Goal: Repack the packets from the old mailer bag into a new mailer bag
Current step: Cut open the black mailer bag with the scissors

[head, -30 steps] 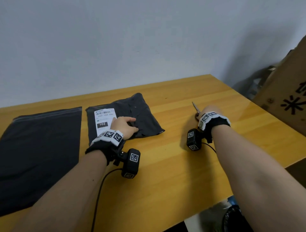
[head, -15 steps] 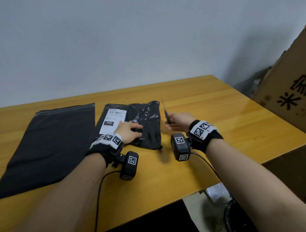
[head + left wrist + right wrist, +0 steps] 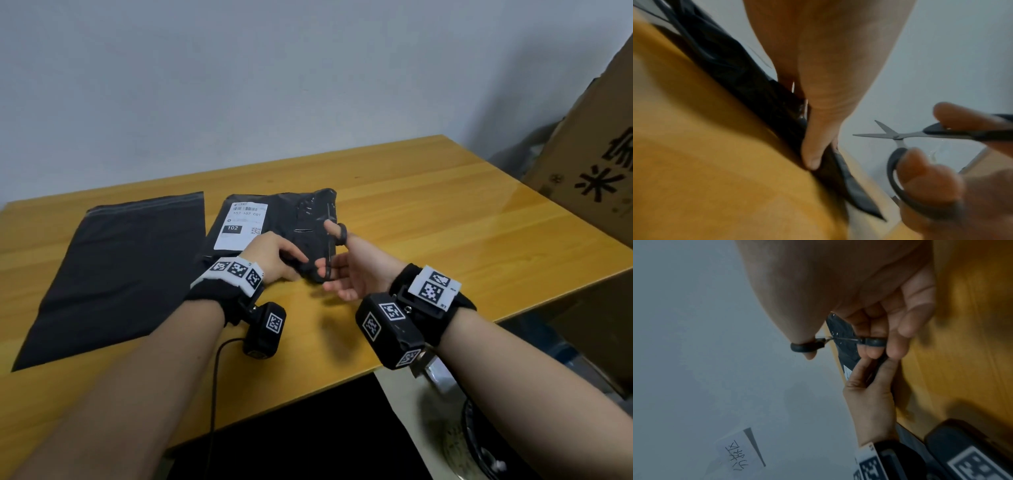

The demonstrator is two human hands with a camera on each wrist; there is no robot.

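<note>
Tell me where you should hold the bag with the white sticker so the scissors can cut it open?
Probably by its near right corner, coming from the left, as the left hand does now. That bag is floppy, so pinching the edge lifts it and keeps it tight. The sticker side stays flat on the table. The open scissors in the right hand can come in from the right, away from the fingers.

My scissors [image 3: 898,138] have bare metal blades and matt dark plastic handles; the mailer [image 3: 308,219] is glossy black plastic; the table [image 3: 428,205] is varnished wood.

The right hand [image 3: 346,270] has brought the scissors [image 3: 330,246] over to the old mailer bag [image 3: 291,219]. Their blades now stand open beside the left hand [image 3: 274,260].
</note>
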